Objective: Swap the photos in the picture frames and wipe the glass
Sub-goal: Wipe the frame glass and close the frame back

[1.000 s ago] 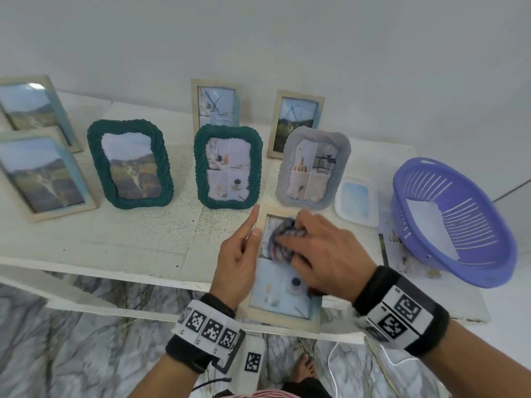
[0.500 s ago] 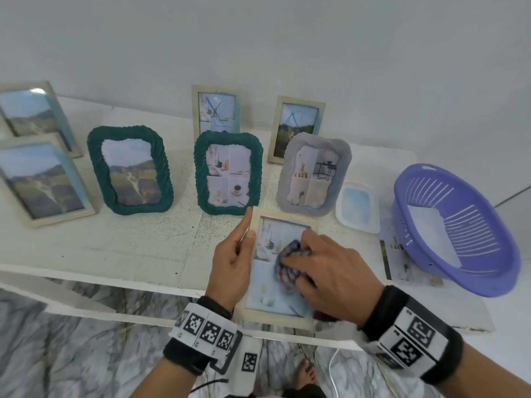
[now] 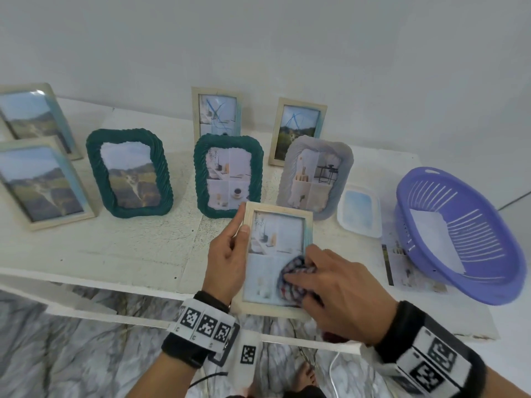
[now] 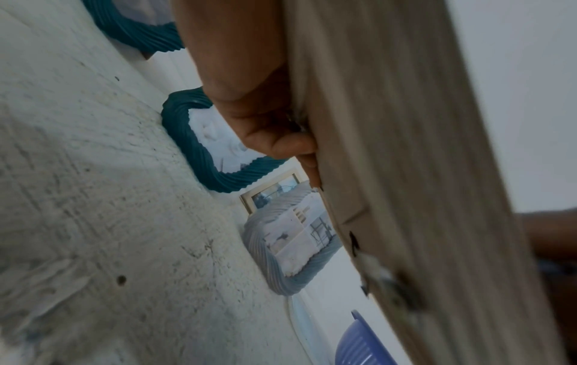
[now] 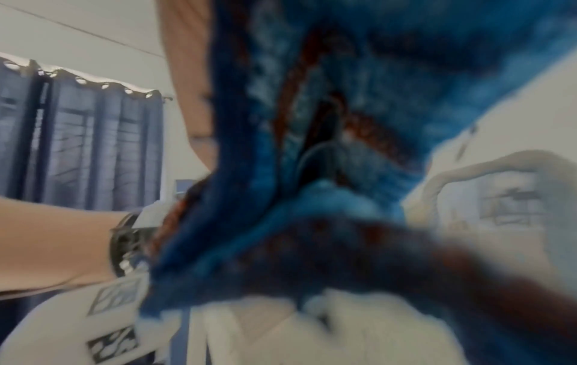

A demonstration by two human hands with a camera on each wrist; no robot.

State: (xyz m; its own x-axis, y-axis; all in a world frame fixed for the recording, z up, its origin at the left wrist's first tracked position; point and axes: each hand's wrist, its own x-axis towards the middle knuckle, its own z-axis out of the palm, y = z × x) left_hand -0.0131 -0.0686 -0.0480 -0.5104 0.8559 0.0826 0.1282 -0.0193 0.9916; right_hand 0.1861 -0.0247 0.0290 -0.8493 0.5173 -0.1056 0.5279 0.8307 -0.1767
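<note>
A pale wooden picture frame (image 3: 276, 209) with an interior photo is held tilted over the white table's front edge. My left hand (image 3: 230, 254) grips its left side, thumb on the front rim; the left wrist view shows the fingers (image 4: 281, 143) behind the frame's back (image 4: 406, 172). My right hand (image 3: 333, 288) holds a bunched blue patterned cloth (image 3: 293, 278) and presses it on the lower right of the glass. In the right wrist view the cloth (image 5: 312, 123) fills the picture, blurred.
Several other frames stand on the white table (image 3: 129, 248): two dark green (image 3: 129, 173) (image 3: 228, 175), one grey (image 3: 314, 175), and wooden ones (image 3: 40, 182) behind and at the left. A purple basket (image 3: 459, 234), a small white tray (image 3: 359, 211) and loose photos (image 3: 402, 271) lie at the right.
The right hand has drawn the cloth down the glass from the top of the frame to its lower right. The left hand keeps hold of the frame's left side.
</note>
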